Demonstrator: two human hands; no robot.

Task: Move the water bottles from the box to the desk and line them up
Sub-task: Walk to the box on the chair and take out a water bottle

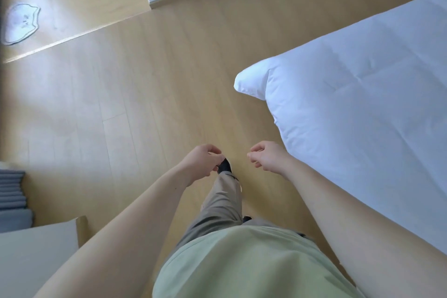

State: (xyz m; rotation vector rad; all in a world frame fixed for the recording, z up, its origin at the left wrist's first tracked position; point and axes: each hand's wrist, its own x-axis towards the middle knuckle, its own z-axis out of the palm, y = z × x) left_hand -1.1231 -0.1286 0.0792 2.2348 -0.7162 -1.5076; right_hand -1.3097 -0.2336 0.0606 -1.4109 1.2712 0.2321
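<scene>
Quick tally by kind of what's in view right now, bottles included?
Water bottles: 0
Hands, both holding nothing: 2, left hand and right hand
White duvet: 1
Cat-shaped mat: 1
Cardboard flap: 1
Total: 5

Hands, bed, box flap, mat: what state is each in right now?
left hand: loosely curled, holding nothing.
right hand: loosely curled, holding nothing.
white duvet: spread over the bed, corner overhanging.
cardboard flap: open.
cat-shaped mat: flat on floor.
</scene>
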